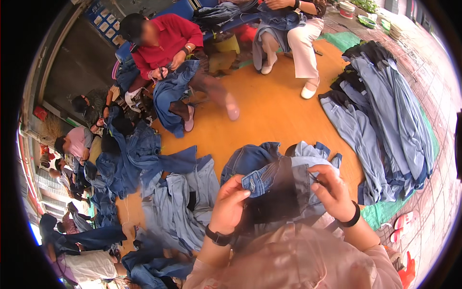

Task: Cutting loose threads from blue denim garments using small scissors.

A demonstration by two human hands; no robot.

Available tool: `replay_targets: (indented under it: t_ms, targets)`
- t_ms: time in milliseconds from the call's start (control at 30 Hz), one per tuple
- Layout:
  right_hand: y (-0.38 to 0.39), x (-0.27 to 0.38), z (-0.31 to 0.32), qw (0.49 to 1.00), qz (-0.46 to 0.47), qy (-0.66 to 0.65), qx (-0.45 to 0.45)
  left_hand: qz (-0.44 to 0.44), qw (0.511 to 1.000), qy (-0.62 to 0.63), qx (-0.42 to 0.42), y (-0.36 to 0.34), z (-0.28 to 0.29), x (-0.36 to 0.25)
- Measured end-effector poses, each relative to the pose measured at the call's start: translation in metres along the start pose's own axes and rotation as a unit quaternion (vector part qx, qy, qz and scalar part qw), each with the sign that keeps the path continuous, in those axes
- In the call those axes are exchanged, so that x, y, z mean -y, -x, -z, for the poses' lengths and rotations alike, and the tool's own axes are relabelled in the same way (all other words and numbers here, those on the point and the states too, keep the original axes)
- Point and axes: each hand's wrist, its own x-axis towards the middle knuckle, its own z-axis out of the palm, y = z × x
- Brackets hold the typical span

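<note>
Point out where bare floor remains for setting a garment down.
The orange floor mat is bare between the seated workers' feet, the neat stack of pale blue jeans and the denim piece in both hands. Left is crowded: a loose heap of blue jeans.

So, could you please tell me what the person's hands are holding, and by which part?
Both hands hold jeans: the left hand pinches the waistband, the right hand grips the opposite edge of the dark fabric.
</note>
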Motion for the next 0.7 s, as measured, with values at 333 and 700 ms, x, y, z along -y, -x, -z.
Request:
replay_targets:
  t_ms: [333,700]
  targets:
    - [-0.029,0.032,-0.061,0.980,0.186,-0.003,0.075,-0.019,0.997,0.070,0.029,0.008,-0.009,-0.001]
    - [-0.031,0.030,-0.071,0.973,0.228,0.032,0.035,-0.016,0.996,0.082,0.037,0.010,-0.005,0.002]
